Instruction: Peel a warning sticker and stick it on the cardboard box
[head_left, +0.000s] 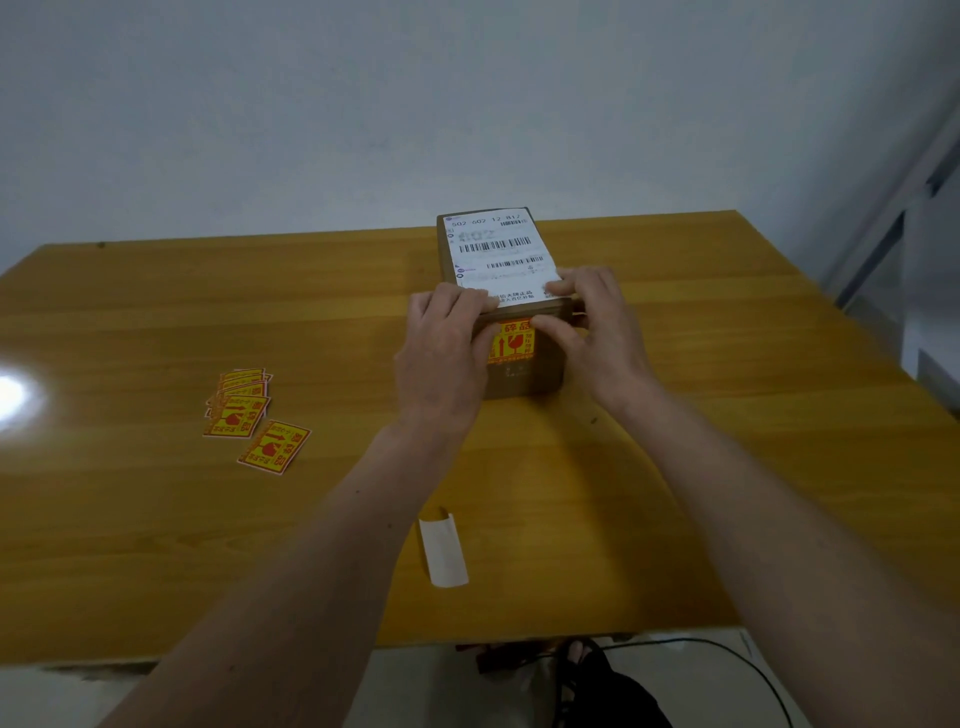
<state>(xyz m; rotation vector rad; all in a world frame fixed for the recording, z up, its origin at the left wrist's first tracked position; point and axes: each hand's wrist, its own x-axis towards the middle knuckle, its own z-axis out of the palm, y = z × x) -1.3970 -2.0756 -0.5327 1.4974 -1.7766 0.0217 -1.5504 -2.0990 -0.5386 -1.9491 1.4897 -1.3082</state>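
Note:
A brown cardboard box (524, 376) stands in the middle of the wooden table, with a white shipping label (496, 252) on its top. A yellow and red warning sticker (511, 340) lies on the box's near side face. My left hand (444, 345) presses on the sticker's left part and the box's upper near edge. My right hand (592, 322) grips the box's right near corner, its thumb on the sticker's top right. Both hands hide parts of the sticker.
A fanned pile of several more warning stickers (239, 402) lies at the left, with one single sticker (274, 447) just in front of it. A curled white backing strip (444, 551) lies near the table's (156, 519) front edge. A black cable (727, 654) and dark bag are on the floor below.

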